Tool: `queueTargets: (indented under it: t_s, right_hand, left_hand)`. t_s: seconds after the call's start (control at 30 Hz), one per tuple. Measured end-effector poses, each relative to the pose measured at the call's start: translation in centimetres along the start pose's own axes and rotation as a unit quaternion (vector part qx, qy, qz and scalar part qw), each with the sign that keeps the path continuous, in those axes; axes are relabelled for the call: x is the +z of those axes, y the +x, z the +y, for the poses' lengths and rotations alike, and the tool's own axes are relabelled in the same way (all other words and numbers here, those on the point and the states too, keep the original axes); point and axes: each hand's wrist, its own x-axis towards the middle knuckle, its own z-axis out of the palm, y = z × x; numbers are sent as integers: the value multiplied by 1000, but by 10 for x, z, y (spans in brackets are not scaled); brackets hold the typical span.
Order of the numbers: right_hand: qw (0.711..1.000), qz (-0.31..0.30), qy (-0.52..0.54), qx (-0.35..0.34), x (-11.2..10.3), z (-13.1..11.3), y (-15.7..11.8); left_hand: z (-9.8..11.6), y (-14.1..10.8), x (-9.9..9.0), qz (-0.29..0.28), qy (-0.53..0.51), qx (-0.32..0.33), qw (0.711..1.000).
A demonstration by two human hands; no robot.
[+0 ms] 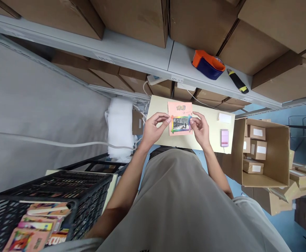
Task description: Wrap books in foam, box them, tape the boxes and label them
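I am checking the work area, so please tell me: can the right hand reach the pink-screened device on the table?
Probably yes: nothing seems to stand between the right hand and the pink-screened device. However, this hand would first have to let go of the pink card.

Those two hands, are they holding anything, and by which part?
A pink card, held by its side edges: left hand at its left, right hand at its right.

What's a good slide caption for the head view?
Left hand and right hand hold a pink card over a cream table.
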Motion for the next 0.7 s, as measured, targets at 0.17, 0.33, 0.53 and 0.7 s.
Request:
queueTargets:
  t_s: [0.17,0.33,0.53,0.7]
  right_hand:
    - [1000,-13,14,4,-12,3,-2]
    - [997,-56,34,29,-19,3,-4]
    - [996,-63,50,48,-20,0,-5]
    - [993,-81,74,50,-27,9,-4]
  left_hand:
    - [-3,1,-2,-48,-9,-7,999]
    - [-7,-1,6,-28,-31,-46,998]
    - [-2,-4,18,-24,-61,-56,996]
    - [7,-6,25,-14,-38,3,999]
